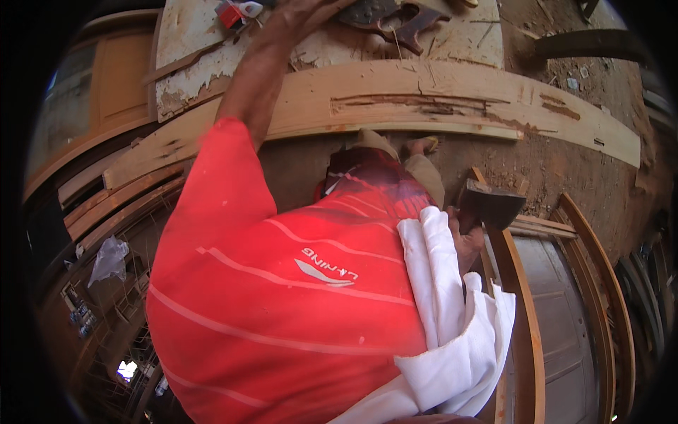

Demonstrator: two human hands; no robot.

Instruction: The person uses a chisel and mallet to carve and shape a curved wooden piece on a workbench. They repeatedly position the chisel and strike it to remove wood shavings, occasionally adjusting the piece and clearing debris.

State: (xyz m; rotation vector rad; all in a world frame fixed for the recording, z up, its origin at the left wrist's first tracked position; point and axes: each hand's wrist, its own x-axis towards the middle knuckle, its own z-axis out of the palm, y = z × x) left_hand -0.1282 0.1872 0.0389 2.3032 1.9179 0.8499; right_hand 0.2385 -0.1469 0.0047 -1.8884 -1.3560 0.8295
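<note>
My left arm, in a red sleeve, stretches up to the top edge, where my left hand [307, 10] is near a wooden-handled saw [413, 28]; its fingers are partly out of frame. At my right side, my right hand [466, 240] grips an axe [491, 205] with a broad, dark metal head. A white cloth [452, 325] hangs over the right side of the red shirt [282, 318]. Beyond my feet a long pale plank [579, 134] with rough, split grooves lies crosswise.
A worn board [480, 49] behind the plank carries a small red-and-white object [233, 13]. Wooden frames [611, 304] and a grey panelled door [554, 304] lie at right. Stacked timber [120, 201], a wooden cabinet [123, 63] and a plastic bag [109, 261] are at left.
</note>
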